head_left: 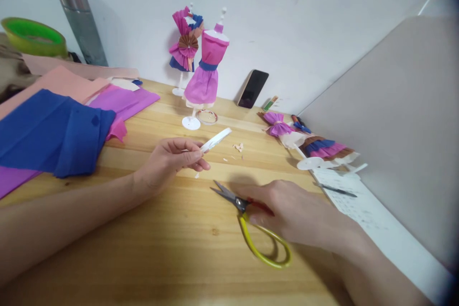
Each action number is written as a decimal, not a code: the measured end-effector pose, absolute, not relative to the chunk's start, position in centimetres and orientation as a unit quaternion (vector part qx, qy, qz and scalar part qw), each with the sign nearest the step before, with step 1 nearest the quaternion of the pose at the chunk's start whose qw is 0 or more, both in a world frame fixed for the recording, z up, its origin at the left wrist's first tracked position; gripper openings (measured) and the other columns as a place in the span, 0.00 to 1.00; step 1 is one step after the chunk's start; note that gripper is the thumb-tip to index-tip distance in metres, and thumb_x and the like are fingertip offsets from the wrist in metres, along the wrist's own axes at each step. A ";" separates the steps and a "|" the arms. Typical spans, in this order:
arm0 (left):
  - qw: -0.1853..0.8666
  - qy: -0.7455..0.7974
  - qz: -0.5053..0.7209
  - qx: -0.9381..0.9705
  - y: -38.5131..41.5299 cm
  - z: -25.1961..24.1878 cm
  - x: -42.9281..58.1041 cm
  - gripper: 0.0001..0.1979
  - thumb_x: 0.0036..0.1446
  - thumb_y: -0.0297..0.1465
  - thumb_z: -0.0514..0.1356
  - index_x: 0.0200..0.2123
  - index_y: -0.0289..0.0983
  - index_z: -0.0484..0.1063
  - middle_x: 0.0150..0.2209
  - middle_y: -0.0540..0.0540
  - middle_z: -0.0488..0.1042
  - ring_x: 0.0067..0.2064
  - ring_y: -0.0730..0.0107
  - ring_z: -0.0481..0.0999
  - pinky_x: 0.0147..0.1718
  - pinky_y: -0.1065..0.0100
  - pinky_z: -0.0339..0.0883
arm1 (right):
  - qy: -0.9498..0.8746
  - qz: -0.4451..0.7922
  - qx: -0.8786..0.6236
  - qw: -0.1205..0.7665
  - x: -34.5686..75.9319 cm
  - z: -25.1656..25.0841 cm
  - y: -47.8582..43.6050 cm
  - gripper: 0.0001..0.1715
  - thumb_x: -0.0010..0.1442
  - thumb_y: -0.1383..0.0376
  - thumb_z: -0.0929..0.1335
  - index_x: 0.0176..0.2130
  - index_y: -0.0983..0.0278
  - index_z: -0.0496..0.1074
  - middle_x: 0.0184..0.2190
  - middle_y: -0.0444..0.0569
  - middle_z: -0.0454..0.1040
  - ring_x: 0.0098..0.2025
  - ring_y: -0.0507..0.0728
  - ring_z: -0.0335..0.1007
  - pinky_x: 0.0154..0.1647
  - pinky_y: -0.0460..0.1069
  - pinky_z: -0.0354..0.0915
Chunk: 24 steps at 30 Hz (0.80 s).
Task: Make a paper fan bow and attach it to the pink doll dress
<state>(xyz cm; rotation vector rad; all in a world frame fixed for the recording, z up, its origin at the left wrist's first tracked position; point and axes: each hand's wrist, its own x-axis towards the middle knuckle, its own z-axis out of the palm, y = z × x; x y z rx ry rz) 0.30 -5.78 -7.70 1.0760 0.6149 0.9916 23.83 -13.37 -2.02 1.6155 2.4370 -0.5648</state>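
Observation:
My left hand (172,158) pinches a narrow white strip (216,139) between thumb and fingers, just above the wooden table (150,248). My right hand (290,215) lies over the red and yellow handles of a pair of scissors (251,222) on the table, fingers curled on them. The closed blades point left toward my left hand. Small paper scraps (237,147) lie beyond the strip.
Blue (53,131), purple and pink crepe paper sheets lie at left. Two small mannequins in paper dresses (206,74) stand at the back, a third (315,148) lies at right. A phone (253,88) leans on the wall. A pen (337,190) rests on white paper.

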 end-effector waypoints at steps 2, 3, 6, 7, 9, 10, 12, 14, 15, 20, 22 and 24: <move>0.695 0.274 0.451 0.489 -5.6 -7.8 0.2 0.08 0.47 0.32 0.70 0.23 0.33 0.77 0.34 0.45 0.80 0.29 0.72 0.79 0.30 0.74 0.72 | 0.817 -0.152 0.545 0.112 23.4 -2.1 -13.7 0.06 0.56 0.71 0.65 0.29 0.61 0.67 0.20 0.41 0.68 0.21 0.51 0.61 0.23 0.47 0.44; 0.693 0.271 0.453 0.492 -5.5 -7.8 0.2 0.07 0.47 0.31 0.69 0.24 0.34 0.77 0.35 0.46 0.80 0.30 0.72 0.79 0.30 0.74 0.72 | 0.817 -0.135 0.548 0.120 23.3 -2.2 -13.9 0.07 0.57 0.70 0.65 0.28 0.61 0.67 0.20 0.42 0.68 0.21 0.51 0.62 0.22 0.48 0.44; 0.686 0.266 0.450 0.506 -5.4 -8.0 0.1 0.07 0.49 0.32 0.68 0.25 0.34 0.77 0.34 0.45 0.81 0.31 0.71 0.79 0.32 0.73 0.72 | 0.823 -0.089 0.548 0.123 22.9 -2.6 -14.4 0.08 0.59 0.67 0.66 0.28 0.61 0.70 0.20 0.45 0.71 0.20 0.53 0.64 0.22 0.49 0.43; 0.684 0.266 0.447 0.511 -5.4 -8.1 0.0 0.07 0.50 0.32 0.68 0.26 0.34 0.77 0.33 0.45 0.81 0.31 0.71 0.79 0.32 0.73 0.73 | 0.826 -0.073 0.545 0.124 22.8 -2.7 -14.5 0.08 0.60 0.66 0.66 0.28 0.61 0.71 0.20 0.46 0.71 0.19 0.54 0.64 0.22 0.49 0.43; 0.681 0.273 0.444 0.515 -5.4 -8.1 0.0 0.07 0.49 0.32 0.69 0.25 0.34 0.77 0.34 0.44 0.81 0.31 0.71 0.79 0.32 0.72 0.73 | 0.829 -0.039 0.541 0.135 22.8 -2.8 -14.7 0.11 0.60 0.64 0.67 0.26 0.62 0.71 0.18 0.48 0.71 0.18 0.55 0.64 0.21 0.49 0.43; 0.679 0.277 0.444 0.515 -5.5 -8.0 0.0 0.08 0.49 0.32 0.69 0.25 0.34 0.77 0.36 0.43 0.81 0.30 0.71 0.79 0.32 0.72 0.73 | 0.831 -0.025 0.539 0.138 22.7 -2.8 -14.7 0.12 0.60 0.63 0.67 0.25 0.62 0.72 0.17 0.48 0.71 0.18 0.55 0.64 0.21 0.49 0.44; 0.676 0.279 0.445 0.516 -5.5 -7.8 0.1 0.08 0.48 0.33 0.69 0.25 0.33 0.76 0.38 0.43 0.81 0.30 0.71 0.79 0.32 0.71 0.73 | 0.840 -0.026 0.529 0.114 22.5 -2.7 -14.6 0.10 0.59 0.64 0.68 0.26 0.63 0.73 0.18 0.49 0.72 0.19 0.56 0.66 0.22 0.49 0.49; 0.676 0.273 0.446 0.520 -5.5 -7.6 0.1 0.08 0.49 0.33 0.68 0.25 0.34 0.76 0.37 0.44 0.81 0.30 0.71 0.79 0.32 0.72 0.73 | 0.865 -0.086 0.493 0.027 22.0 -2.8 -14.3 0.06 0.60 0.66 0.67 0.34 0.63 0.76 0.26 0.51 0.76 0.25 0.57 0.70 0.26 0.50 0.58; 0.676 0.271 0.445 0.521 -5.6 -7.5 0.0 0.08 0.49 0.33 0.68 0.25 0.34 0.76 0.36 0.44 0.81 0.30 0.72 0.79 0.32 0.72 0.73 | 0.876 -0.137 0.461 -0.033 21.5 -3.0 -14.2 0.09 0.61 0.67 0.65 0.40 0.63 0.75 0.31 0.52 0.77 0.30 0.58 0.73 0.30 0.50 0.63; 0.674 0.272 0.451 0.518 -5.7 -7.0 -0.2 0.07 0.49 0.32 0.67 0.24 0.34 0.77 0.31 0.45 0.80 0.30 0.73 0.78 0.32 0.74 0.72 | 0.836 -0.397 0.303 -0.226 18.3 -5.7 -12.5 0.20 0.63 0.72 0.61 0.51 0.65 0.72 0.53 0.57 0.71 0.54 0.57 0.68 0.54 0.54 0.65; 0.671 0.272 0.449 0.523 -5.7 -7.1 -0.3 0.07 0.49 0.32 0.67 0.24 0.34 0.77 0.29 0.46 0.79 0.30 0.73 0.77 0.32 0.73 0.72 | 0.773 -0.491 0.312 -0.251 17.9 -7.2 -11.3 0.17 0.62 0.68 0.64 0.49 0.64 0.74 0.54 0.56 0.71 0.54 0.58 0.68 0.54 0.56 0.65; 0.672 0.273 0.443 0.527 -5.6 -7.4 -0.3 0.07 0.51 0.32 0.66 0.25 0.35 0.76 0.28 0.46 0.79 0.30 0.72 0.78 0.32 0.73 0.72 | 0.665 -0.591 0.351 -0.293 18.5 -8.3 -9.9 0.15 0.60 0.64 0.68 0.47 0.64 0.75 0.52 0.54 0.73 0.52 0.58 0.70 0.55 0.57 0.64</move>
